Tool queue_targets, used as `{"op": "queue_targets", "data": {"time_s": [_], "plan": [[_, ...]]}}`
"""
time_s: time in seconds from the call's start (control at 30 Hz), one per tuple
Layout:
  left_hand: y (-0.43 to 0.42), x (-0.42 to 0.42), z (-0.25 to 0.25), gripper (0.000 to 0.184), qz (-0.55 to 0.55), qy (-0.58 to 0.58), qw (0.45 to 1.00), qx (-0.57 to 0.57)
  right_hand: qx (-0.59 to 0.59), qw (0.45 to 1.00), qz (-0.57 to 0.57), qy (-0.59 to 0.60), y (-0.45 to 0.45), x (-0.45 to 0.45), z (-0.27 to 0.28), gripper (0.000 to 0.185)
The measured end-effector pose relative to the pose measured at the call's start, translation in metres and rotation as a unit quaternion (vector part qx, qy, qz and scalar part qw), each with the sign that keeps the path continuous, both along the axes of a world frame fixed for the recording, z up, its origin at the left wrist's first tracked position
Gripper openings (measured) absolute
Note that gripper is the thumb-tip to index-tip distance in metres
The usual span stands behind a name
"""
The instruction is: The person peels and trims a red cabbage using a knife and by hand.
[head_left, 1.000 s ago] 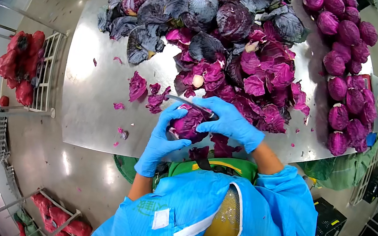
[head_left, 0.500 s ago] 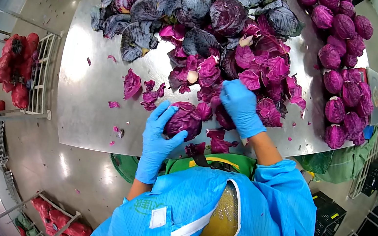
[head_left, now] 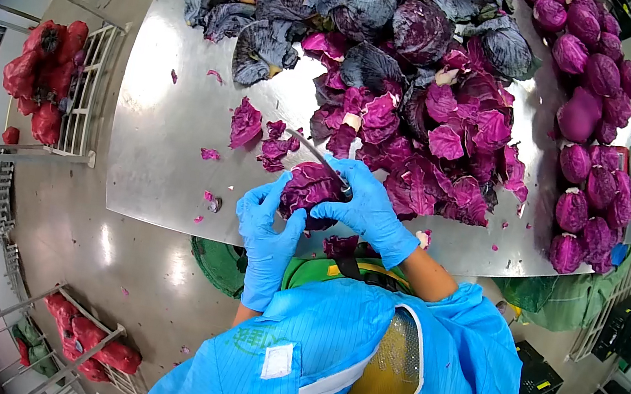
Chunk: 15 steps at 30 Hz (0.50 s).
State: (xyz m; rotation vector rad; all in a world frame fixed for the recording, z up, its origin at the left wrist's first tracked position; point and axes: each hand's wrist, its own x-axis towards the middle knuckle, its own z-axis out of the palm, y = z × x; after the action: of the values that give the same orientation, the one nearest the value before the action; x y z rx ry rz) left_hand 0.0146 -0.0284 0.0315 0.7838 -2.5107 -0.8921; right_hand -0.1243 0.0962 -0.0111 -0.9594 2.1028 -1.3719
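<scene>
A purple cabbage (head_left: 309,188) sits between both blue-gloved hands near the front edge of the metal table. My left hand (head_left: 265,226) curves round its left and lower side. My right hand (head_left: 367,209) holds a knife (head_left: 311,147) by its dark handle, its thumb touching the cabbage's right side. The curved blade points up and left above the cabbage. Torn purple leaves (head_left: 449,136) are heaped beyond the right hand, and smaller leaf pieces (head_left: 246,124) lie to the left of the cabbage.
Dark-leaved cabbages (head_left: 370,8) pile up at the back of the table (head_left: 166,149). Peeled purple cabbages (head_left: 603,75) line its right side. Red sacks (head_left: 46,72) sit on a rack at the left, and black crates (head_left: 537,385) stand on the floor at the right.
Half a second ago my right hand was over the leaf heap; it has come back to the cabbage with the knife across the top. The whole view has shifted somewhat.
</scene>
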Motion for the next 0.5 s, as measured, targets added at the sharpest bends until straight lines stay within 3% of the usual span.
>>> {"op": "queue_targets", "data": {"time_s": [0.2,0.3,0.33,0.4,0.5], "plan": [[-0.007,0.004,-0.035,0.022,0.039,0.118,0.990,0.073,-0.005,1.000,0.009,0.020,0.000,0.004,-0.002,0.084],[-0.014,-0.002,-0.022,0.012,0.007,0.086,0.988,0.127,0.023,1.000,0.011,-0.014,0.002,0.000,-0.001,0.086],[-0.017,0.000,-0.026,0.013,0.019,0.093,0.977,0.193,0.016,1.000,0.012,-0.011,0.001,-0.001,-0.001,0.086],[-0.023,0.008,-0.040,0.017,0.039,0.101,0.939,0.325,0.006,1.000,0.008,-0.009,0.003,0.001,0.001,0.087],[-0.054,0.016,-0.047,0.031,0.063,0.251,0.816,0.517,0.024,0.994,-0.016,-0.110,0.001,-0.006,0.010,0.088]]}}
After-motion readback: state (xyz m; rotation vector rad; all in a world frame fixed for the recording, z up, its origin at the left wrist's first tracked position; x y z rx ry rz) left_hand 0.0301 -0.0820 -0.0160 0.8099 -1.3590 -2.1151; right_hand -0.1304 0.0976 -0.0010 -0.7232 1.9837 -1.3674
